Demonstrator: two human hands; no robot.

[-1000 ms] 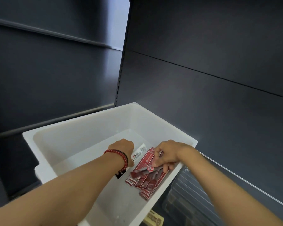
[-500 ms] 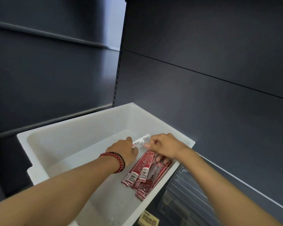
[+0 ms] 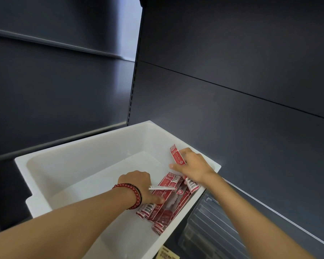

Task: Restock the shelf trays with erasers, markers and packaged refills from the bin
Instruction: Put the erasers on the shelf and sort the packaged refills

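1. My right hand [image 3: 193,168] is closed round one red refill packet [image 3: 177,156], held close to the right wall of the white bin [image 3: 82,150].
2. That packet's long axis runs from far-left to near-right, and its upper end pokes out past the fingers.
3. The clear shelf tray [image 3: 213,230] lies to the right of the bin and lower, under the right forearm. The right hand is the nearer one, so I judge the carry goes rightward over the rim.
4. My left hand [image 3: 138,186] curls round a slim white item [image 3: 162,187] lying crosswise; I cannot tell whether it is a marker or a packet. Its thumb rests on the pile of red packets [image 3: 166,208] in the bin's near-right corner.
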